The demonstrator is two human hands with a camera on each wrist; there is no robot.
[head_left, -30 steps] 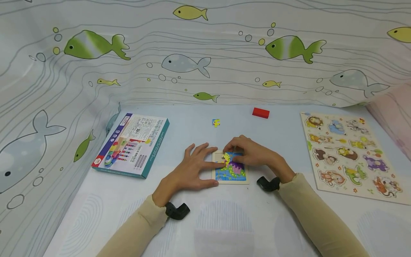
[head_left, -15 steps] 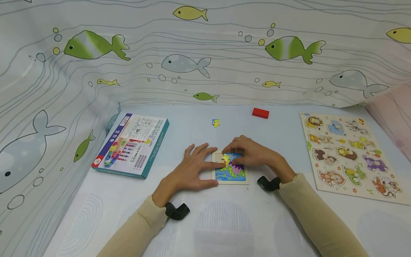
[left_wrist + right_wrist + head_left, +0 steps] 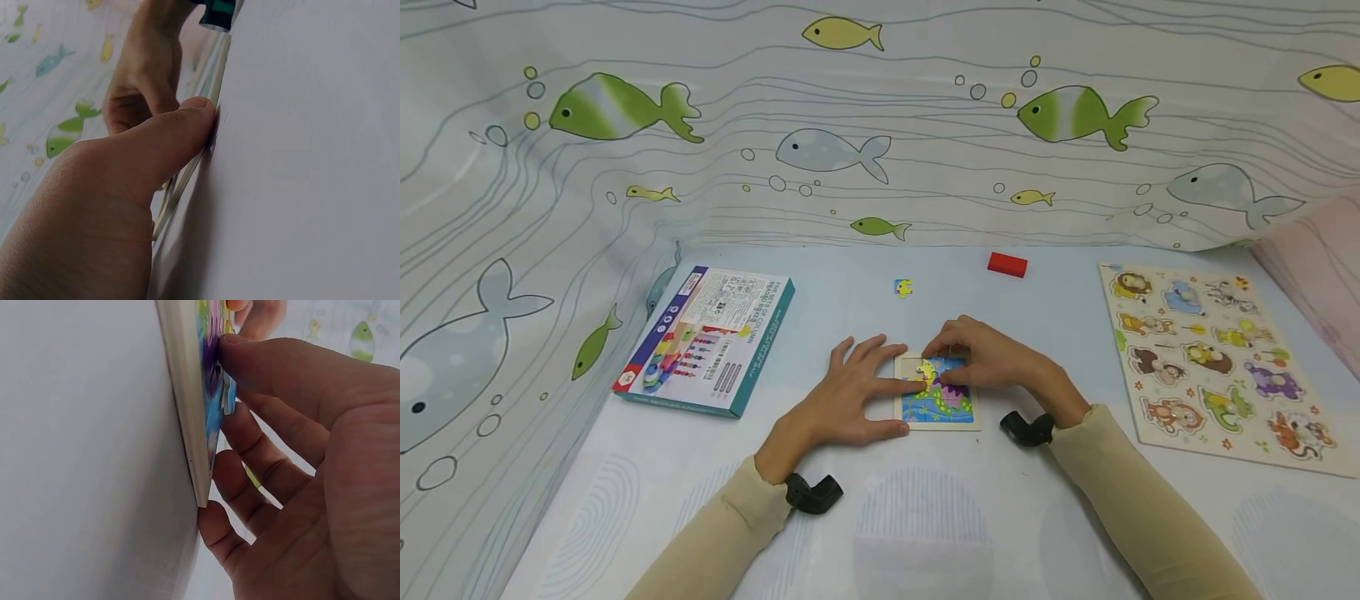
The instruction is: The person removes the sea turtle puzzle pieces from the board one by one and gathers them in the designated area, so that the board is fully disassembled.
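Wooden-framed jigsaw [image 3: 946,408] lies flat, just below picture centre. Left hand [image 3: 846,398]: fingers fanned wide, index on the pieces, thumb at lower left edge. Right hand [image 3: 996,354]: narrow pinch on a blue jigsaw piece [image 3: 230,403], upper right of the puzzle. Loose yellow-and-blue piece [image 3: 903,288] upper middle, red block [image 3: 1007,265] right of it.

A bare right hand [image 3: 992,354] covered the upper right corner of a small square picture puzzle in a pale wooden frame [image 3: 910,367], the thumb [image 3: 278,365] masking part of a blue jigsaw piece [image 3: 230,399]. The forefinger [image 3: 898,387] of the bare left hand [image 3: 850,398] hid more of the picture. Fine print on a flat white-and-teal cardboard box [image 3: 715,333] was too small to read; two beige fabric sleeves [image 3: 718,529] were cut off at the bottom.
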